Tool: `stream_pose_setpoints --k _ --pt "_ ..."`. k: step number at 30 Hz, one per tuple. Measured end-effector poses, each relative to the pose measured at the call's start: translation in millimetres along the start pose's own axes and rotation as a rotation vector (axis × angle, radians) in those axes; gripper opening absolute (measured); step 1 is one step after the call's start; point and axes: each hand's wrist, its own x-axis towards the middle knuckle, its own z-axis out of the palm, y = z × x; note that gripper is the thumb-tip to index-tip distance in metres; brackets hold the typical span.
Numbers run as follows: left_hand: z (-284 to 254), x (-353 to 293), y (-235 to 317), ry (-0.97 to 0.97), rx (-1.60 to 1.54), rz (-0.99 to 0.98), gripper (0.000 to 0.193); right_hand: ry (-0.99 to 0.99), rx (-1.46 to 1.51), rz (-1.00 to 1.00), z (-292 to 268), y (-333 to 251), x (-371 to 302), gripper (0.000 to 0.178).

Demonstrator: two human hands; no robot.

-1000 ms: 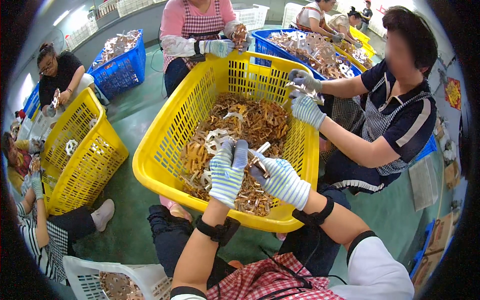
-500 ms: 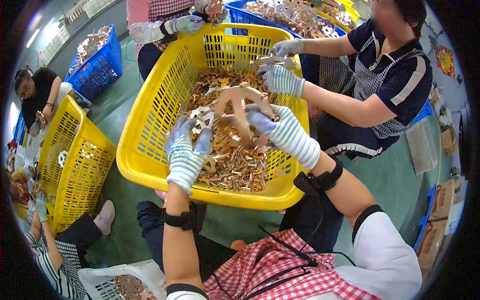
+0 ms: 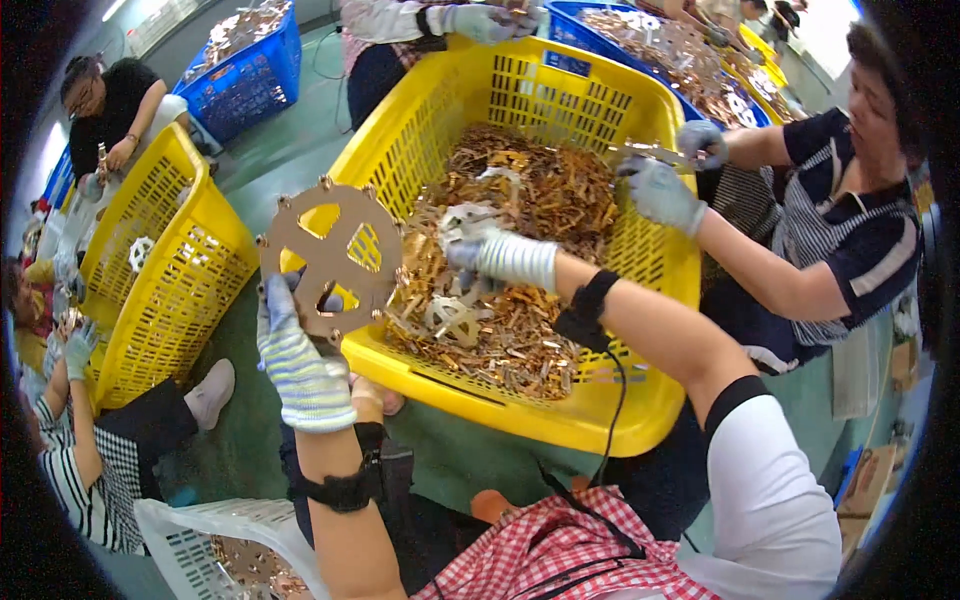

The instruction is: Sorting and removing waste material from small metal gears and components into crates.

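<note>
Left hand [image 3: 303,372]: grasping brown disc [image 3: 331,257] near yellow basket [image 3: 490,407].
Right hand [image 3: 512,261]: above scraps [image 3: 535,190], by pale piece [image 3: 468,221]; cannot tell if grasping.

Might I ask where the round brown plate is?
In the head view, the round brown plate is at left, in the left hand, visually overlapping the left rim of the central yellow basket.
</note>
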Motion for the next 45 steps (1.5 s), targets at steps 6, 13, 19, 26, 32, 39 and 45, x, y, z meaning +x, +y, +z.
stream_pose_setpoints --k 6,13,19,26,32,39,45 --pt "-49.5 -6.2 23.5 0.084 -0.034 -0.061 0.030 -0.319 -0.438 0.260 81.2 56.1 73.8 0.053" --pt "-22.8 -6.0 14.5 0.058 -0.093 -0.029 0.027 -0.297 -0.596 0.103 100.8 104.0 78.1 0.042" --pt "-26.1 -1.1 19.0 0.010 -0.161 -0.101 0.027 -0.098 -0.178 -0.099 45.4 46.8 28.3 0.029" --pt "-123.3 -48.2 106.0 0.120 -0.395 0.239 0.037 0.139 0.266 -0.206 -14.6 -77.0 -177.9 0.033" --pt "-302.3 -166.8 109.5 0.418 -0.230 0.568 0.033 0.175 1.142 -0.138 -4.1 -73.1 -239.0 0.025" --pt "-229.8 -223.8 91.4 0.212 -0.310 0.000 0.031 0.014 1.283 -0.066 -8.2 -36.9 -227.2 0.033" --pt "16.7 -186.4 62.6 -0.530 0.319 0.115 0.071 0.060 1.210 0.033 3.4 -38.3 -237.8 0.033"
